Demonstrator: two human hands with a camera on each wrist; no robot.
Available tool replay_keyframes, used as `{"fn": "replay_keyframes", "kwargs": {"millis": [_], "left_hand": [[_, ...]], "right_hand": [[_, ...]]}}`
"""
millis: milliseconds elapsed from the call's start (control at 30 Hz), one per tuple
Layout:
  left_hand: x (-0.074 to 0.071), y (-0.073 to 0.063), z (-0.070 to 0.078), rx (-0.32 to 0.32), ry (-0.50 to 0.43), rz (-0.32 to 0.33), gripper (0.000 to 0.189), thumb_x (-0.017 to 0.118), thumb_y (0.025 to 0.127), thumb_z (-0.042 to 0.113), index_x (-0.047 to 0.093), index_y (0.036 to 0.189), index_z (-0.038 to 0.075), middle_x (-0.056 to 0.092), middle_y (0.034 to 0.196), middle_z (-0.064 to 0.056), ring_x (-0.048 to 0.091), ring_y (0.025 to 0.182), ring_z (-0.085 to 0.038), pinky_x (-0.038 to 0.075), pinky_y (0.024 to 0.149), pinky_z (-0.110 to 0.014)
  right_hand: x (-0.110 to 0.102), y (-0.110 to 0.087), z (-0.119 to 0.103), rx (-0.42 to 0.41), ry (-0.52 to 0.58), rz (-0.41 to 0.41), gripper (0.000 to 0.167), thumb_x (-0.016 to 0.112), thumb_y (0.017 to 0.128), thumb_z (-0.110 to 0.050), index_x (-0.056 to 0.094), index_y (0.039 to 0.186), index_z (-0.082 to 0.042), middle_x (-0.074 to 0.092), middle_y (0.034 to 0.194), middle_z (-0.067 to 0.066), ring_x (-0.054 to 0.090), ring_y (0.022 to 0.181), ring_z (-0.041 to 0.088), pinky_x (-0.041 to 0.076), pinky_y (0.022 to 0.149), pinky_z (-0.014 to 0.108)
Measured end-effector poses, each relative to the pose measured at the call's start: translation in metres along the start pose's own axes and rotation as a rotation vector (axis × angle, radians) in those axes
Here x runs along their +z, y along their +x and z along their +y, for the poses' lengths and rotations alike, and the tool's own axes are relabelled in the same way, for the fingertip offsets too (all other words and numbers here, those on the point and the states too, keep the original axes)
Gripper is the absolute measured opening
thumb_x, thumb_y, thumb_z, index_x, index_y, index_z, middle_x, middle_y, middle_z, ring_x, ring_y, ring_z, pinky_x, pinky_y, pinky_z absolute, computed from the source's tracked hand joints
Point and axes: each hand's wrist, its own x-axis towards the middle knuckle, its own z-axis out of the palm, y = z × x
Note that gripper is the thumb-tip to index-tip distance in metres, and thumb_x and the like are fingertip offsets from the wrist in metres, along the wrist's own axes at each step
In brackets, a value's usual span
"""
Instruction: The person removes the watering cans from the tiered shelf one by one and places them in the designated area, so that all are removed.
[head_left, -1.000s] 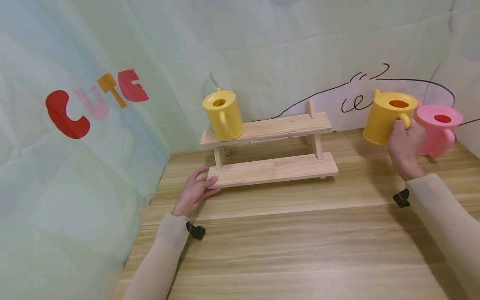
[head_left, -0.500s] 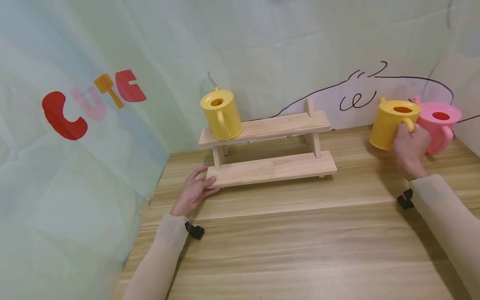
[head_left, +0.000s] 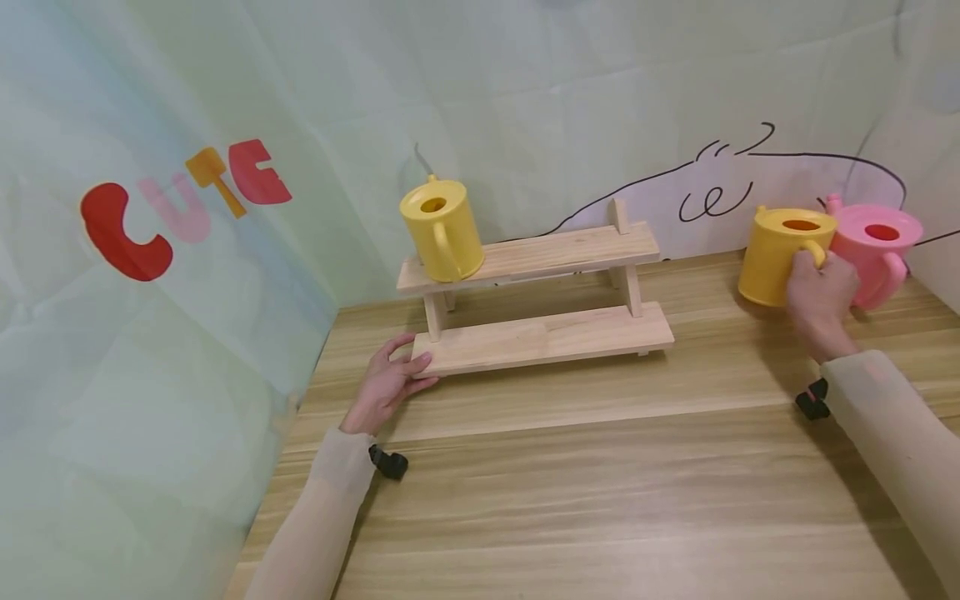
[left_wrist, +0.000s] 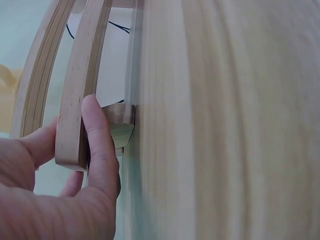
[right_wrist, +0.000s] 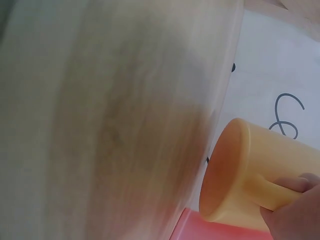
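Note:
My right hand [head_left: 821, 298] grips the handle of a yellow watering can [head_left: 772, 265] at the right of the head view. In the right wrist view the can's underside [right_wrist: 222, 172] shows, close to the tabletop. Just right of it, partly covered by hand and can, stands a pink watering can [head_left: 873, 254]. My left hand [head_left: 382, 387] holds the left end of the lower plank of a two-step wooden shelf [head_left: 547, 337]. Thumb and fingers lie on opposite faces of that plank [left_wrist: 75, 120]. Another yellow watering can [head_left: 444, 233] stands on the upper plank's left end.
The shelf stands on a wood-grain table [head_left: 570, 492], near its back edge. Behind and to the left hangs a pale printed cloth [head_left: 187, 350] with coloured letters and black line drawings. A small upright post [head_left: 621, 217] rises at the upper plank's right end.
My right hand has lowered the yellow watering can toward the table and slightly right, beside the pink one. The left hand keeps its hold on the shelf, which stays in place.

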Motion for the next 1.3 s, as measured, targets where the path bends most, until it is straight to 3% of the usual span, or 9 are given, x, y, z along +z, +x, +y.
{"fn": "replay_keyframes", "kwargs": {"millis": [400,833,1033,1200,1300], "left_hand": [[-0.001,0.000,0.000,0.002,0.000,0.002,0.066,0.060,0.110,0.001,0.030,0.168,0.009,0.053,0.139,-0.020,0.074,0.095,-0.014,0.071,0.085,-0.025],[-0.001,-0.001,0.000,-0.001,-0.001,-0.003,0.065,0.060,0.110,0.001,0.031,0.167,0.010,0.055,0.135,-0.017,0.074,0.094,-0.013,0.071,0.085,-0.026],[-0.001,-0.001,0.000,-0.003,-0.002,-0.002,0.066,0.062,0.109,0.001,0.032,0.167,0.010,0.054,0.137,-0.019,0.074,0.094,-0.014,0.072,0.085,-0.026],[0.000,-0.001,0.001,-0.005,0.001,0.001,0.067,0.063,0.109,0.002,0.032,0.167,0.010,0.054,0.138,-0.019,0.074,0.094,-0.014,0.071,0.085,-0.026],[0.000,-0.001,0.000,-0.005,-0.003,0.002,0.067,0.063,0.109,0.001,0.031,0.168,0.010,0.053,0.139,-0.020,0.074,0.095,-0.014,0.072,0.085,-0.026]], "right_hand": [[-0.008,-0.007,-0.004,0.108,0.012,-0.145,0.045,0.043,0.109,-0.038,0.056,0.067,-0.025,0.045,0.060,-0.018,0.049,0.070,0.009,0.041,0.055,0.020],[-0.015,-0.004,0.002,0.199,0.000,-0.208,0.050,0.046,0.108,-0.042,0.056,0.060,-0.029,0.048,0.058,-0.016,0.050,0.065,0.010,0.045,0.053,0.020],[-0.020,-0.004,0.004,0.213,-0.034,-0.271,0.043,0.044,0.109,-0.043,0.062,0.074,-0.026,0.052,0.065,-0.018,0.052,0.074,0.010,0.051,0.060,0.019],[-0.021,-0.005,0.005,0.190,-0.046,-0.282,0.039,0.045,0.108,-0.040,0.065,0.078,-0.023,0.055,0.065,-0.020,0.055,0.071,0.008,0.054,0.060,0.019],[-0.023,-0.006,0.004,0.173,-0.078,-0.290,0.037,0.045,0.107,-0.040,0.067,0.089,-0.017,0.055,0.065,-0.021,0.055,0.071,0.008,0.054,0.059,0.019]]}}
